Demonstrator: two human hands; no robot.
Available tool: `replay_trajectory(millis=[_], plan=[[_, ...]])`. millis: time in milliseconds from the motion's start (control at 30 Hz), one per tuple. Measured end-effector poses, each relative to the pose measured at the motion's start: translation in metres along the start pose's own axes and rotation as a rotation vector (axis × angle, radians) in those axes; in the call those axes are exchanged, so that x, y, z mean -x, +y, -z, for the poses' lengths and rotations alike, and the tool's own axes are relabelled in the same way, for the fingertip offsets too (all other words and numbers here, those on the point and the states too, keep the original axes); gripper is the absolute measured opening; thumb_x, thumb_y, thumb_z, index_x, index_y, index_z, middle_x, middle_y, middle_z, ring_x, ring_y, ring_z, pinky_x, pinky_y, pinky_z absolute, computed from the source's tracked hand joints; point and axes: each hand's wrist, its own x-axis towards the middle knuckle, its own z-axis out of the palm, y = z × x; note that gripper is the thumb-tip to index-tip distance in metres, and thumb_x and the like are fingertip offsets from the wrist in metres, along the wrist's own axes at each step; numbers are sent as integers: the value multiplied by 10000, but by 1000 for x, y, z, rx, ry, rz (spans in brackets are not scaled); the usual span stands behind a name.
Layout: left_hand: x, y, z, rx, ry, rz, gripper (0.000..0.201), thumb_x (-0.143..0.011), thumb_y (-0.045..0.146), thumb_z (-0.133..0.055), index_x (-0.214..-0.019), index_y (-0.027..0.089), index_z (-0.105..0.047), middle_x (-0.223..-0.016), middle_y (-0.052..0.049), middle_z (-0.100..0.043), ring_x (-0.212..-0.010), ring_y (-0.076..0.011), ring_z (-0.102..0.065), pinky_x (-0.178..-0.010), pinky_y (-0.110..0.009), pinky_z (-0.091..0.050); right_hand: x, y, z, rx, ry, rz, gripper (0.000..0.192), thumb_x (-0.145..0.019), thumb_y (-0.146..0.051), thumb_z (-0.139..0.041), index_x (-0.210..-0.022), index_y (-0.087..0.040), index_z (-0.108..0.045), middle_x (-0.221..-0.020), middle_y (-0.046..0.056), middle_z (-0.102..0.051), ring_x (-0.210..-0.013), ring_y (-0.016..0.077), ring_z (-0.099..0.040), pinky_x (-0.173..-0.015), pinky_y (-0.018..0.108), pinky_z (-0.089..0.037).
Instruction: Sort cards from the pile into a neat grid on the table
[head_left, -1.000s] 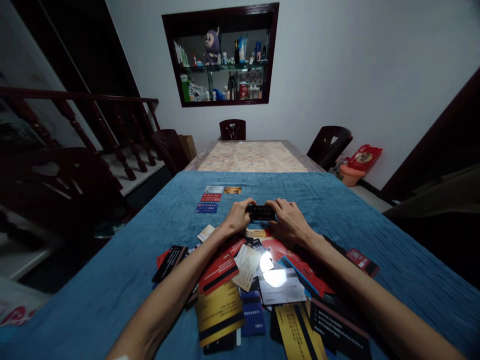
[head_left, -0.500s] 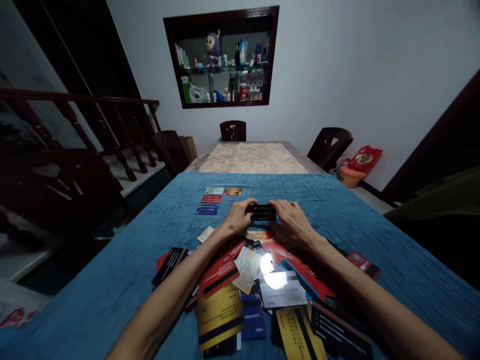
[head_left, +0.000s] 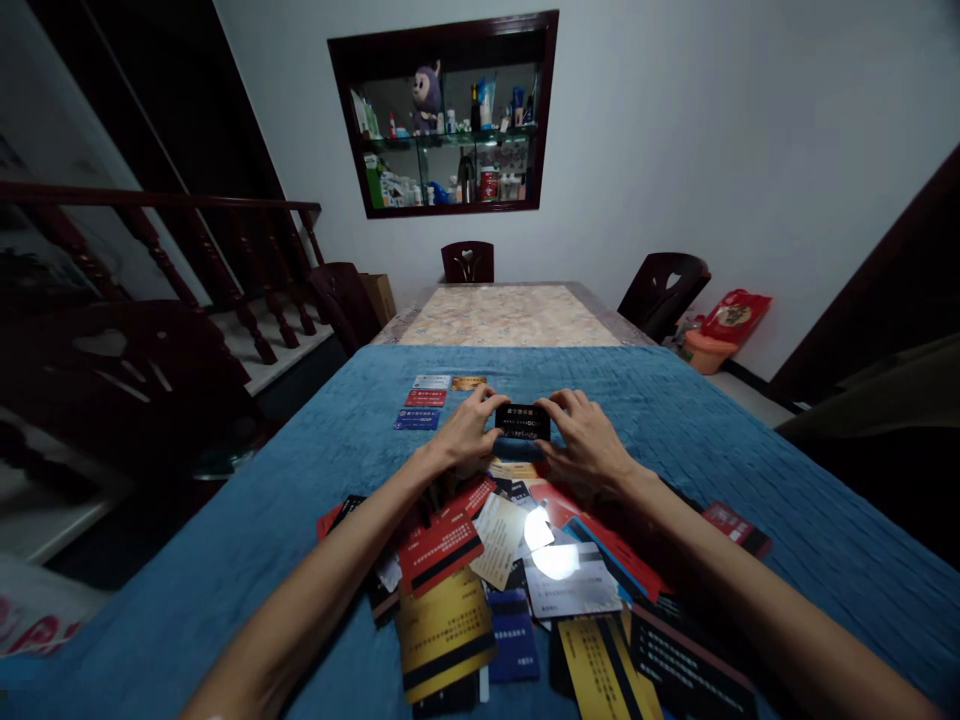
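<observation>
From the head camera, your left hand (head_left: 461,437) and right hand (head_left: 589,445) meet just past the far edge of the card heap. Between them you pinch a black card (head_left: 523,421) by its short ends, left fingertips on its 9 o'clock edge, right fingertips on its 3 o'clock edge. The card is lifted and tipped so its printed face looks back at you, pale lettering across it that is too small to read. Both hands are closed on that one card.

At 6 o'clock from the card, under your forearms, lies the loose pile of cards (head_left: 525,590) on the blue cloth (head_left: 247,540): red, yellow, blue, black and white cards overlapping at all angles, several showing dark magnetic stripes. A bright glare spot sits on a white card (head_left: 570,585) near the middle of the pile.

At 10 o'clock from the held card, well apart from the heap, a few cards lie flat in a tidy group: a blue card (head_left: 417,419) nearest you, a red card (head_left: 425,398) just beyond it, a pale card (head_left: 432,381) beyond that, and a gold card (head_left: 469,382) beside the pale one at its 3 o'clock.

At 12 o'clock, beyond the cloth, the patterned table top (head_left: 510,315) runs to dark chairs (head_left: 467,261) and a wall cabinet (head_left: 450,115).
</observation>
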Motion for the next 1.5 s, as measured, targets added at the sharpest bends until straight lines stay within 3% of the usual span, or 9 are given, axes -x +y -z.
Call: replay_trajectory(millis=[133,467,933,1500], plan=[[0,-8,11,-44,-43,-70,521,-734,85,-633,-1243,167,-562,-1208,-106,-527,-1113,-242,-561,-1006,-397,-479,-10,-1,0,-21,-24,33,463,-840,-356,-609,-1264,-178,-550,-1180,153,-558,-1041,295,-467,-788,363,-387],[1,-34,30,-105,-54,-92,586,-715,120,-667,-1288,150,-550,-1311,-152,-542,-1244,-289,-507,-1072,-459,-428,-41,-8,-7,-27,-91,54,477,-848,-385,-615,-1270,-173,-546,-1199,147,-559,-1044,284,-472,-792,357,-406],[-4,-69,36,-170,-78,-18,564,-726,119,-669,-1279,151,-564,-1243,-127,-574,-1167,-282,-555,-1027,-427,-455,-78,-14,-32,-81,-150,66,457,-851,-366,-630,-1258,-174,-551,-1198,124,-560,-1042,252,-505,-809,330,-435],[-45,-144,65,-332,-151,69,441,-713,174,-603,-1149,108,-623,-1113,-117,-599,-989,-245,-613,-916,-344,-509,-174,-17,-70,-180,-277,35,443,-872,-372,-617,-1248,-142,-572,-1214,149,-542,-1011,238,-593,-812,293,-460]])
